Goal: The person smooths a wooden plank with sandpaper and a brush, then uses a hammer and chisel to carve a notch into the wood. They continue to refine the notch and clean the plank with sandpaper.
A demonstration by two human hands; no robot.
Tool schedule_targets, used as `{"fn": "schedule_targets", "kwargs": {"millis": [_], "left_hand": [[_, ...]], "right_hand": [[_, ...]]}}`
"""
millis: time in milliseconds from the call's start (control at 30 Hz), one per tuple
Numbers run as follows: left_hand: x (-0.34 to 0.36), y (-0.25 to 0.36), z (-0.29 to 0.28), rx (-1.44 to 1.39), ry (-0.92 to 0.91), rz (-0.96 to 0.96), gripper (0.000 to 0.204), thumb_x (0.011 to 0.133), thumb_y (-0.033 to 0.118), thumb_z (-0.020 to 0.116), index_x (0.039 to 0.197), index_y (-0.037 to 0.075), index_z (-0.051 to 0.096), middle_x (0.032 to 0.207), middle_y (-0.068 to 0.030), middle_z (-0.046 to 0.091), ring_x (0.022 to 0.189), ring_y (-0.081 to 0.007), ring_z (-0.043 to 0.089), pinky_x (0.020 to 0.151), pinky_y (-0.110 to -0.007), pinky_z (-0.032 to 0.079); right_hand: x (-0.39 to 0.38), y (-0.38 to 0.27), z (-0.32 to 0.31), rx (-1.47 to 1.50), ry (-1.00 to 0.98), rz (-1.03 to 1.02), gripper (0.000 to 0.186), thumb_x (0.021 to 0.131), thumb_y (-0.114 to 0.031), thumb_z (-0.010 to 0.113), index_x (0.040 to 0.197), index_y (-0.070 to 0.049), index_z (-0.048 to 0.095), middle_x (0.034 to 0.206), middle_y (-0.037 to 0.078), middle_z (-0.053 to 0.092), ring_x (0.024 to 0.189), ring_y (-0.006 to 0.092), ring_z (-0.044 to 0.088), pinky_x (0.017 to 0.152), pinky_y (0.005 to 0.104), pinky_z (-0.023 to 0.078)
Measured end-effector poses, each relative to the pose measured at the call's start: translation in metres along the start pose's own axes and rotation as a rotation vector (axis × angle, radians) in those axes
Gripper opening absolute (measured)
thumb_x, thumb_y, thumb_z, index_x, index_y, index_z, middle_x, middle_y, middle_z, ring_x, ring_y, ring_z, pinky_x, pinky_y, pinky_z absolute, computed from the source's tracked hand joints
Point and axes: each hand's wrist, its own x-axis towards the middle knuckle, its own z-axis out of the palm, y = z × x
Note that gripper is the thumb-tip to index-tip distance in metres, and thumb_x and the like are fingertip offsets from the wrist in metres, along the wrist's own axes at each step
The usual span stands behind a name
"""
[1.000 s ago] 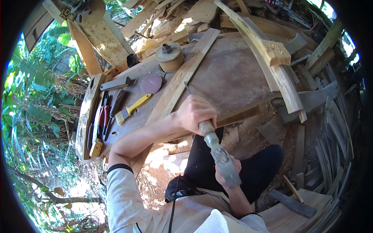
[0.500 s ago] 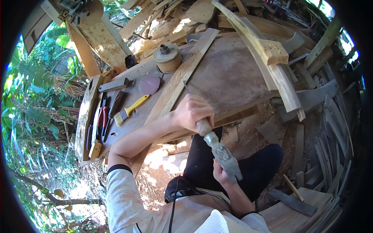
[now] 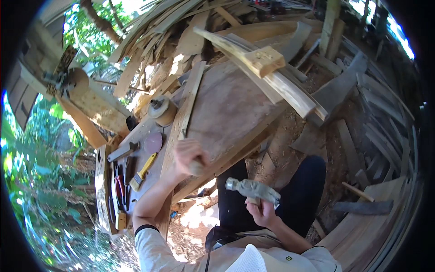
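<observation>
My left hand (image 3: pixel 186 153) is wrapped around a chisel, slightly smeared by motion. The rounded end of its wooden handle (image 3: pixel 196 168) points toward me. The chisel's thin blade (image 3: pixel 182 133) reaches the edge of a long narrow plank (image 3: pixel 192 95) lying across the workbench (image 3: pixel 226 106); whether the tip touches the wood I cannot tell. In my right hand (image 3: pixel 263 214), above my lap, is a claw hammer (image 3: pixel 254 189). Its metal head lies sideways, the face toward the chisel handle and clearly apart from it. Most of the hammer's handle is hidden by my fingers.
Left on the bench lie a yellow-handled paintbrush (image 3: pixel 144 172), red-handled pliers (image 3: pixel 119 185), a round sanding disc (image 3: pixel 153 142) and a squat wooden cylinder (image 3: pixel 162 112) with a metal stub. Long timber pieces (image 3: pixel 290 93) overhang the far right corner. Offcuts line the right side.
The hammer head has drawn back from the chisel handle and turned sideways. The view has shifted, so the bench sits further left. My left hand still grips the chisel by the plank.
</observation>
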Motion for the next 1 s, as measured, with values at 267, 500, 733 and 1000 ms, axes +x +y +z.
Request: {"fn": "schedule_targets", "kwargs": {"millis": [267,500,733,1000], "left_hand": [[-0.004,-0.013,-0.092,-0.282,0.577,-0.26,0.02,0.082,0.007,0.062,0.069,0.006,0.048,0.057,-0.0009,0.045,0.048,-0.0113,0.039,0.046,-0.027,0.029],[0.055,0.052,-0.106,0.437,-0.016,-0.238,0.021,0.081,0.004,0.061,0.066,0.003,0.047,0.055,-0.011,0.051,0.046,-0.0225,0.051,0.047,-0.032,0.038],[0.017,0.015,-0.131,0.762,-0.461,-1.051,0.027,0.085,0.022,0.07,0.098,-0.001,0.065,0.087,-0.0258,0.066,0.086,-0.0436,0.064,0.079,-0.05,0.048],[-0.065,-0.049,-0.166,0.706,-0.447,-1.125,0.044,0.082,0.013,0.062,0.123,-0.002,0.053,0.106,-0.0321,0.065,0.104,-0.0481,0.061,0.09,-0.054,0.047]], "right_hand": [[0.002,0.014,-0.027,0.164,0.061,0.301,0.02,0.102,-0.022,0.06,0.094,-0.004,0.058,0.068,-0.005,0.05,0.056,0.0035,0.045,0.05,0.0236,0.036],[0.008,0.008,-0.047,0.524,0.145,0.441,0.019,0.104,-0.022,0.056,0.097,-0.005,0.055,0.067,-0.005,0.046,0.052,0.002,0.04,0.045,0.0207,0.031],[0.006,0.042,-0.064,0.53,0.03,0.354,0.04,0.11,-0.039,0.035,0.116,-0.003,0.05,0.068,-0.002,0.043,0.046,0.0038,0.039,0.042,0.0199,0.037],[0.003,0.068,-0.071,0.608,0.065,0.479,0.042,0.109,-0.04,0.039,0.12,-0.002,0.053,0.067,0.0,0.044,0.043,0.0074,0.043,0.039,0.0236,0.037]]}}
